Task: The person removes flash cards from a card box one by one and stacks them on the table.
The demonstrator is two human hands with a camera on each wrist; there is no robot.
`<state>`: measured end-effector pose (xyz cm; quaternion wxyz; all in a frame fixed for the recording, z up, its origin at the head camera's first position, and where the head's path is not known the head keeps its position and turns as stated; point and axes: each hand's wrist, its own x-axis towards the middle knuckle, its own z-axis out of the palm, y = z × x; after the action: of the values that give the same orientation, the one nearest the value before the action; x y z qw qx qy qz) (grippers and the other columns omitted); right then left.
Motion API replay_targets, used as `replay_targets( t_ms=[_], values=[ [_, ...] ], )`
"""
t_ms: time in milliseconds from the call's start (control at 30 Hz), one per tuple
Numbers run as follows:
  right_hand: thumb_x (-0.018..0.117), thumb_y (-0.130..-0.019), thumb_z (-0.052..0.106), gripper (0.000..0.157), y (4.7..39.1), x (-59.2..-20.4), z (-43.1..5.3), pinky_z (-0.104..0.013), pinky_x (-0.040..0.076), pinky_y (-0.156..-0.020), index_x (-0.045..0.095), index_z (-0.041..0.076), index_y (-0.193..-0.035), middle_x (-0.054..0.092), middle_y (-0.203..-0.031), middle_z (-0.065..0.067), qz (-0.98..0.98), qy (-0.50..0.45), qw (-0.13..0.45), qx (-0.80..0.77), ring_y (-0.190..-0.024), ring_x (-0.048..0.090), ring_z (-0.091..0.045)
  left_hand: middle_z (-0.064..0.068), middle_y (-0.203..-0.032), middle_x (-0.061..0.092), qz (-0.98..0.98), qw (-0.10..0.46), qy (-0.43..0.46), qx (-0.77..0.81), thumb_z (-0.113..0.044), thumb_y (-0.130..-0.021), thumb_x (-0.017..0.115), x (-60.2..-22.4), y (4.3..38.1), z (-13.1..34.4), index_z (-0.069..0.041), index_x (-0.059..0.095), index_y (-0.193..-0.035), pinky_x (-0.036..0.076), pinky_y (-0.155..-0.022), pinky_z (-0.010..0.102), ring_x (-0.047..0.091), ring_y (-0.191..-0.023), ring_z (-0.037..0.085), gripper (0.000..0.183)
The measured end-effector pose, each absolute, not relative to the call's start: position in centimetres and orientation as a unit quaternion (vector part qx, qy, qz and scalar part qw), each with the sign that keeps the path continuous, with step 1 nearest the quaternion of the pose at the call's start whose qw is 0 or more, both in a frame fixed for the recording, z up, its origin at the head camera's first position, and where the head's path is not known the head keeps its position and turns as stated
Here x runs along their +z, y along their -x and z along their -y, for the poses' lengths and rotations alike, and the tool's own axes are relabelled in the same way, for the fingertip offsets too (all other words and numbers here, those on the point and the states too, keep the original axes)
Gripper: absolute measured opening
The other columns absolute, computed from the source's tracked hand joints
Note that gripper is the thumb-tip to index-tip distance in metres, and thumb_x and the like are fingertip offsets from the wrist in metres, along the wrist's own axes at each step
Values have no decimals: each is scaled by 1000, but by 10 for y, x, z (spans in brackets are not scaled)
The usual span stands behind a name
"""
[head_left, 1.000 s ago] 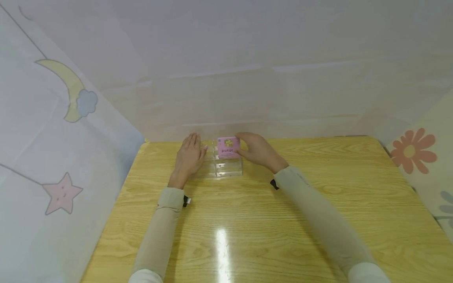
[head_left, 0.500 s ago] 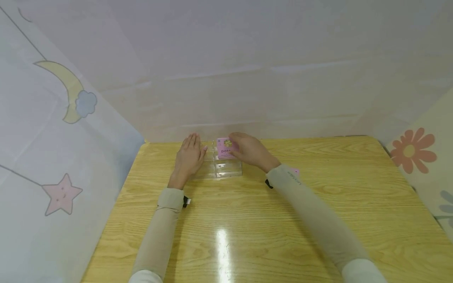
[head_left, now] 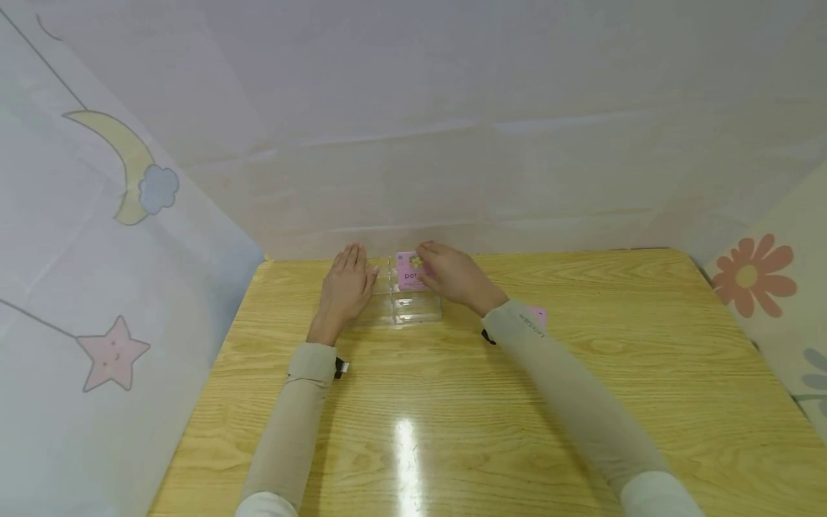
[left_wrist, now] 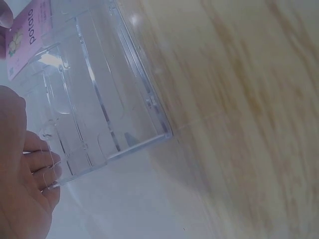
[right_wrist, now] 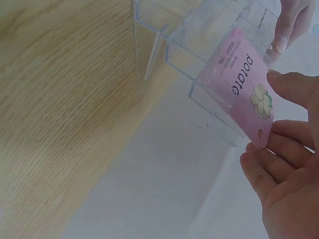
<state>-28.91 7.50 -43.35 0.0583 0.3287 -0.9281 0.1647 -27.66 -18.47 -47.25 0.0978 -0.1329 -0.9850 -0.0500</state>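
A pink card printed "potato" [head_left: 407,271] stands tilted in the back slot of a clear plastic tiered rack [head_left: 416,309]. My right hand [head_left: 455,276] pinches its right side. In the right wrist view the thumb lies at the front of the potato card [right_wrist: 246,87], and the other fingers are behind it. My left hand [head_left: 345,287] rests against the rack's left side with its fingers straight. The left wrist view shows those fingertips at the edge of the clear rack [left_wrist: 99,94], seen partly through the plastic.
A second pink card [head_left: 538,316] lies on the wooden table [head_left: 491,409], partly covered by the right sleeve. Behind the rack rises a pale cloth wall [head_left: 452,179], and a printed sheet with a moon and star [head_left: 116,359] stands on the left.
My right hand has moved slightly left, covering more of the potato card. The card under the right sleeve has come into sight. The left hand and rack have stayed still.
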Motion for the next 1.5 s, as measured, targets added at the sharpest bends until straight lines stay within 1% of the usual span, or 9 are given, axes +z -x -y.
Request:
replay_targets(
  t_ms=[267, 600, 733, 933, 1200, 1367, 1500],
  values=[
    [68, -103, 24, 58, 291, -438, -72, -49, 45, -124, 51, -1, -153, 53, -158, -20, 928, -333, 70, 151, -148, 52, -36, 25, -171, 30, 985, 99, 134, -46, -44, -115, 26, -474, 278, 185, 7, 27, -162, 20, -137, 46, 29, -161, 39, 70],
    [67, -104, 25, 60, 292, -442, -66, -49, 39, -129, 49, -2, -154, 48, -162, -20, 926, -341, 71, 146, -154, 45, -37, 26, -170, 31, 983, 110, 137, -45, -44, -115, 27, -474, 278, 185, 8, 29, -161, 21, -137, 47, 31, -160, 39, 70],
    [65, -105, 24, 58, 292, -443, -66, -48, 39, -128, 49, -2, -154, 48, -162, -19, 927, -341, 73, 136, -154, 44, -36, 25, -170, 30, 983, 111, 136, -46, -44, -115, 27, -475, 278, 186, 8, 28, -162, 21, -137, 47, 30, -161, 39, 70],
    [61, -106, 17, 50, 293, -443, -66, -48, 43, -125, 53, -1, -152, 53, -159, -20, 925, -342, 87, 141, -152, 48, -35, 26, -170, 31, 983, 110, 136, -49, -44, -115, 27, -475, 277, 185, 8, 28, -162, 21, -137, 47, 30, -161, 39, 70],
    [63, -105, 14, 45, 295, -443, -67, -48, 47, -122, 57, 0, -148, 57, -155, -18, 920, -344, 102, 155, -148, 53, -33, 25, -170, 30, 983, 110, 135, -52, -44, -115, 27, -475, 276, 184, 8, 28, -162, 20, -137, 47, 30, -161, 39, 69],
    [70, -100, 8, 39, 300, -445, -66, -42, 53, -116, 67, 4, -139, 66, -145, -13, 913, -342, 122, 186, -137, 64, -29, 26, -169, 31, 983, 113, 137, -50, -43, -115, 28, -475, 277, 184, 8, 28, -162, 21, -137, 48, 31, -160, 39, 69],
    [73, -98, 6, 35, 301, -442, -65, -36, 60, -107, 72, 7, -133, 72, -137, -10, 911, -328, 114, 224, -123, 73, -26, 26, -169, 33, 983, 115, 135, -46, -43, -115, 29, -474, 277, 184, 8, 28, -162, 22, -137, 47, 31, -160, 39, 69]
  ],
)
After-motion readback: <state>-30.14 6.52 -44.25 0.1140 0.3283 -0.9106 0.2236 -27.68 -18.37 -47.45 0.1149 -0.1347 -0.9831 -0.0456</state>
